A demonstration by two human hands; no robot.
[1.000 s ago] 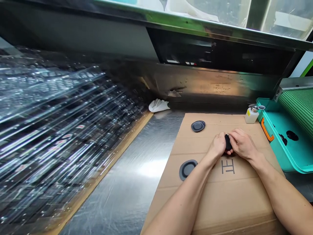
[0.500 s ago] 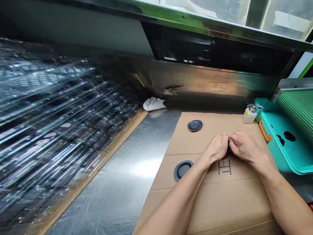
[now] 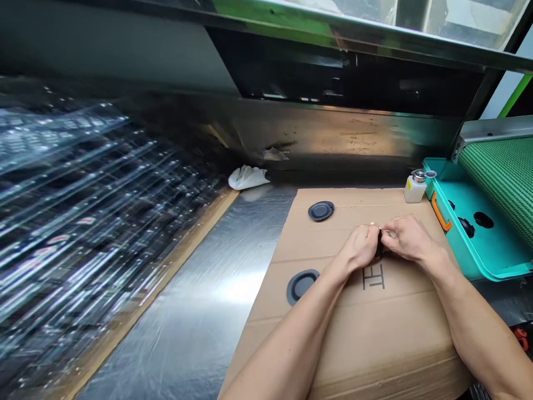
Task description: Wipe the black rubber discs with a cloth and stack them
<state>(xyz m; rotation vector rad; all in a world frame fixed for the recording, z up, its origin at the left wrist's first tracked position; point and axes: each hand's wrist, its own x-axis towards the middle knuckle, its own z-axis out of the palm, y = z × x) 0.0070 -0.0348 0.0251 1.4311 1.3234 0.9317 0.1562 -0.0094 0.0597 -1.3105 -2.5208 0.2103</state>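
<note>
My left hand [image 3: 361, 245] and my right hand [image 3: 408, 238] meet above the cardboard sheet [image 3: 383, 328]. Both are closed, with fingers pinching a small black part [image 3: 378, 244] that shows only as a dark strip between them. Most of it is hidden, so its kind cannot be made out. To the left, a round dark-grey part with a raised rim [image 3: 321, 211] lies on the cardboard. A similar grey round part [image 3: 300, 286] lies closer to me, partly covered by my left forearm.
A white pump bottle [image 3: 415, 188] stands beside the teal bin [image 3: 470, 261] with an orange handle, which holds several black pieces. Behind the bin runs a green conveyor belt [image 3: 503, 172]. A white glove-like bundle [image 3: 249, 178] lies on the metal bench [image 3: 195, 311]. Plastic-wrapped stock [image 3: 83, 222] fills the left.
The whole view has shifted, so the scene sits a little further left and higher. My fingertips have drawn slightly apart around the black part, and the right hand's grip has changed a little.
</note>
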